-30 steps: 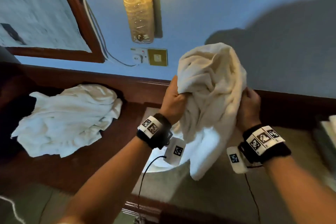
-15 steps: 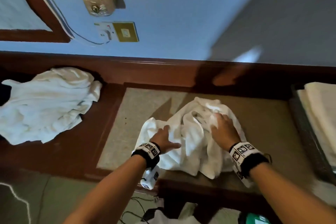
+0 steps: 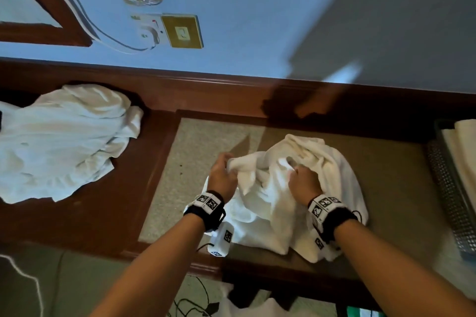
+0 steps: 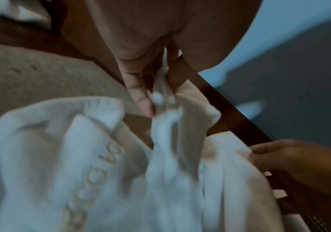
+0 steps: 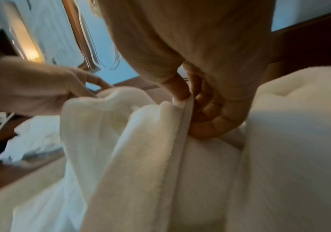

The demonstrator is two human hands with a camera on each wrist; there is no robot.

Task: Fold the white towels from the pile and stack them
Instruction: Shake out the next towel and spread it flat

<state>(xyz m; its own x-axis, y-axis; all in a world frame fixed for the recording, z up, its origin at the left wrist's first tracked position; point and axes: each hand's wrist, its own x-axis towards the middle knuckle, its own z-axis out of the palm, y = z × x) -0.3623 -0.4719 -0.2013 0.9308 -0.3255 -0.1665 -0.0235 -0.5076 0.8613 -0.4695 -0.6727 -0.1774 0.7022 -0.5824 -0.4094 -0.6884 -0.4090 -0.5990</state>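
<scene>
A crumpled white towel (image 3: 278,198) lies on the speckled inlay of the wooden table (image 3: 195,141). My left hand (image 3: 222,170) pinches a fold at its left top edge; the left wrist view shows thumb and fingers (image 4: 140,97) closed on a strip of the towel (image 4: 166,128). My right hand (image 3: 302,180) grips an edge near the towel's middle; in the right wrist view its thumb (image 5: 177,89) and curled fingers clamp the towel's hem (image 5: 184,125). The pile of white towels (image 3: 61,141) sits at the left. Folded towels (image 3: 463,152) lie in a tray at the right.
A metal mesh tray (image 3: 448,188) stands at the right edge. A raised wooden rail (image 3: 206,85) runs along the blue wall, with a socket and switch plate (image 3: 180,33) above. Cables (image 3: 195,304) hang below the table's front edge.
A second ago both hands held the towel up in the air; they brought it down onto the table. Since then both hands have taken hold of folds near its top.
</scene>
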